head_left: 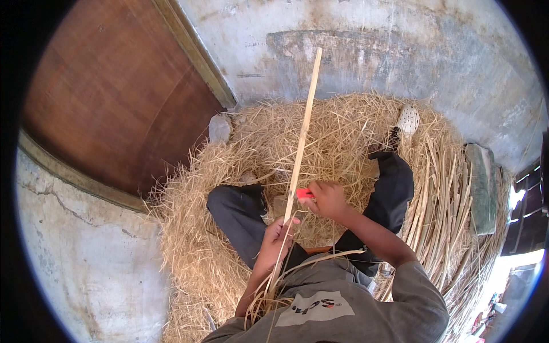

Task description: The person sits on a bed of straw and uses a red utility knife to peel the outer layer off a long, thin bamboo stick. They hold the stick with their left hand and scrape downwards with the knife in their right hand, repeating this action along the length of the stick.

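A long pale strip of split wood or bamboo (306,126) rises away from my lap, its far end in front of the wall. My left hand (275,239) is closed around its lower part. Just above that, my right hand (327,201) grips a small red-handled tool (305,195) against the strip's right edge. The working end of this tool is too small to make out clearly. Thin curled shavings (260,300) hang by my left forearm and across my lap.
Loose shavings (320,120) cover the ground around my bent legs. A bundle of long pale strips (440,211) lies to the right, beside a greenish block (483,188). A stained wall (366,46) stands ahead, a brown door panel (114,97) at the left, with a stone (219,128) near its corner.
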The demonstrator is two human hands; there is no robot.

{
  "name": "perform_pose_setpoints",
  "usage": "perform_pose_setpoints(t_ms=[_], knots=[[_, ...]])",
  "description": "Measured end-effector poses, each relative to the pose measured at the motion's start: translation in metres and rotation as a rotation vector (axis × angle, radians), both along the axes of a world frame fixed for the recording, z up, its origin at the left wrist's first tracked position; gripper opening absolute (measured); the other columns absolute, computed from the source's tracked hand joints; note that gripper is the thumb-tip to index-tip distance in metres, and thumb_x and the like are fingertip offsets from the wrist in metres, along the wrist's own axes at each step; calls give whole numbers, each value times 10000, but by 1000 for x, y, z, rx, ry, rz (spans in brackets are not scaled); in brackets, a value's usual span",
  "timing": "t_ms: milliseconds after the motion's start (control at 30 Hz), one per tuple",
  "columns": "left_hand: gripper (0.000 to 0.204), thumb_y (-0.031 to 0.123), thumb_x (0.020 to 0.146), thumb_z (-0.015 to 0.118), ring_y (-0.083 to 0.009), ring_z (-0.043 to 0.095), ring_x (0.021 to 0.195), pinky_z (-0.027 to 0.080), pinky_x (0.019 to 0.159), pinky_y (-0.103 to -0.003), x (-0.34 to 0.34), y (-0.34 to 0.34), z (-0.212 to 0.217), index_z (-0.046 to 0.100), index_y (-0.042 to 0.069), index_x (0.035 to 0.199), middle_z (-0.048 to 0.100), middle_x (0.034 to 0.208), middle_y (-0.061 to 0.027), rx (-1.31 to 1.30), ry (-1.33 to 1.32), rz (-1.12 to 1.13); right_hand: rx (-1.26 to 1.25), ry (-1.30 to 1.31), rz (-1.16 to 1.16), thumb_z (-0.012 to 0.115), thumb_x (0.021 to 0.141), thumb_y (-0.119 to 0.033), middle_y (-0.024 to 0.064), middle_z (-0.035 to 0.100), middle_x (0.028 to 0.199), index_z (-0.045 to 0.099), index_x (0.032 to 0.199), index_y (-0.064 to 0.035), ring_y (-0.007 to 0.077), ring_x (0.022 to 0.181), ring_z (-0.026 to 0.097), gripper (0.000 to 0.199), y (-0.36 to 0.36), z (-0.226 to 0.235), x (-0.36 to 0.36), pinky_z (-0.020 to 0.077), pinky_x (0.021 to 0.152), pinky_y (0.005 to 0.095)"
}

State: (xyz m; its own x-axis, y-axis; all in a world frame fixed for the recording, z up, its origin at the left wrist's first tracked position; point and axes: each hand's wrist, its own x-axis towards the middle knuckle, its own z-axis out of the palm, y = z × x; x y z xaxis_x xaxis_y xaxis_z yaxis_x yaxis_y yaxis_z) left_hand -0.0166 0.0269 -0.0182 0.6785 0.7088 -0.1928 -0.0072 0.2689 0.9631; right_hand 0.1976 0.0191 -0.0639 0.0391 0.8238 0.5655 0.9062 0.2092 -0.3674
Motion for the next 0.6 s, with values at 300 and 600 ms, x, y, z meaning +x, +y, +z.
perform_pose_setpoints(t_ms=[300,600], knots=[[140,106,985,425,-104,412,586,373,550,-287,9,-23,-10,544,32,1001,432,644,-38,345,259,6,-23,-209,-239,517,867,-587,86,565,549,556,809,-101,284,476,583,491,64,-20,89,455,446,409],[134,54,941,431,-105,407,548,358,518,-286,4,-14,-16,547,30,1002,407,615,-32,398,311,7,-342,611,-7,396,906,-666,112,476,497,520,721,-53,240,392,468,652,69,-48,80,372,398,395]])
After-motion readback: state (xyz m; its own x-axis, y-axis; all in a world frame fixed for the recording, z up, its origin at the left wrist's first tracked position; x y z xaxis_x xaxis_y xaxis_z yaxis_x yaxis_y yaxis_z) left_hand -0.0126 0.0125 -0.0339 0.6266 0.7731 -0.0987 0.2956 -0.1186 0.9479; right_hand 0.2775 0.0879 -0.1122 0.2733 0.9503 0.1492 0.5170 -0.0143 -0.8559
